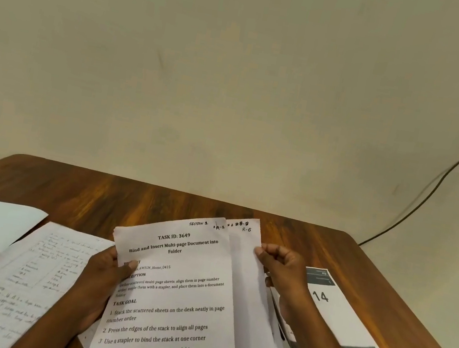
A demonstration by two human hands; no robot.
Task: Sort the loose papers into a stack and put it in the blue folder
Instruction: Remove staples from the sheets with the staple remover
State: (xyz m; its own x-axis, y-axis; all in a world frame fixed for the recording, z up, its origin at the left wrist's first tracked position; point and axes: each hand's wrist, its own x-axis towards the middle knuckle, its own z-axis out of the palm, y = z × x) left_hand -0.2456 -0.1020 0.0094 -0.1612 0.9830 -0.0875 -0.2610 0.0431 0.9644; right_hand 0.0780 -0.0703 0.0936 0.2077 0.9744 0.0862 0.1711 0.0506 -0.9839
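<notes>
Paper sheets (170,300) look light and floppy: left hand (101,277) pinches the 9 o'clock edge, right hand (282,269) the 3 o'clock edge; supporting both sides should prevent sagging.

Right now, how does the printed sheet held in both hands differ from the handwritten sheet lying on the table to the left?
The white printed sheet carries bold typed text headed "TASK ID: 3649"; the handwritten sheet carries faint pen script. The printed sheet is held up by the left hand and the right hand, over another page; the handwritten sheet lies flat on the brown wooden table, untouched. Both are white paper.
</notes>
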